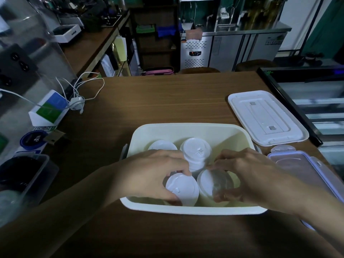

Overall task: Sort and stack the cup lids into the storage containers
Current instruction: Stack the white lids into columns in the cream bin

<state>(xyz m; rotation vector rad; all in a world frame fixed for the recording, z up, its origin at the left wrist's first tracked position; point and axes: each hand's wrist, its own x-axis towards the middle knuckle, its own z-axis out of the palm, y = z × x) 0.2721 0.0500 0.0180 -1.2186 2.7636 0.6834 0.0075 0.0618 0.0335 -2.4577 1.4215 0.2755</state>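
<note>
- Nearest to us, low in the middle of the frame, the left hand (149, 175) reaches over the near rim of the cream container (186, 209). Its thumb and curled fingers are clamped on opposite edges of a white lid stack (183, 189) in the near-left part of the container.
- Just to the right, the right hand (247, 175) has its thumb and fingers curled round the rim of a clear lid (222, 185). That lid sits on top of a second white stack (204, 181) in the near-right part of the container.
- Behind the 2 hands we see a taller stack (196, 153) of white lids in the middle of the container. A low stack (162, 146) sits to its left, partly hidden by the left hand.
- The container rests on a brown wooden table (158, 94).
- At the right edge, a clear box lid (301, 170) with purple-blue clips lies flat just beside the container, partly under the right forearm. Farther back on the right, a white box lid (266, 118) also lies flat.
- At the lower left we see a clear tub (24, 174) with dark contents. Farther up the left side stands a white box (50, 108) with blue and green panels, and a white charger (77, 105) with looped cables lies beside it.
- Farthest away, at the top of the frame, stands a steel counter unit (232, 47).
</note>
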